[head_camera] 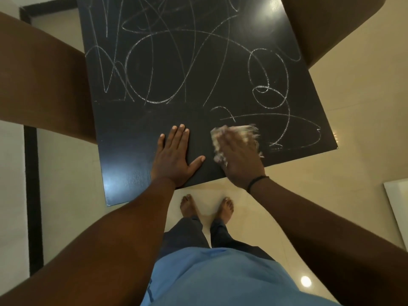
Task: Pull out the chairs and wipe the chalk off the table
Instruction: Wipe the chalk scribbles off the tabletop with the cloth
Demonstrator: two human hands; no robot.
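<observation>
A blue shirt (220,281) fills the bottom of the view, closest of all. Below it are dark trousers (198,235) and two bare feet (187,206) standing on a shiny cream floor (344,195).

Two bare arms reach forward to a black bench (132,129). The left hand (176,155) lies flat on the bench near its close edge. Its fingers are straight and spread apart, and it holds nothing. Just beside it, the right hand (239,155) presses down on a white cloth (220,140). The cloth sticks out past the fingers on the far side and on the left side. This hand and the cloth look blurry, so I cannot tell if the fingers curl round the cloth or just lie on top of it. A thin black band (257,183) goes round the right wrist.

White chalk scribbles (167,69) cover most of the bench. There are loops and long lines across the far part and down the right side. The part of the bench around the left hand is dark, with hardly any chalk.

A brown chair (44,85) stands at the left side of the bench, touching its edge in this view. Another brown chair (326,25) stands at the far right corner.

A white thing (397,206) shows at the right edge, but too little of it shows to name.
</observation>
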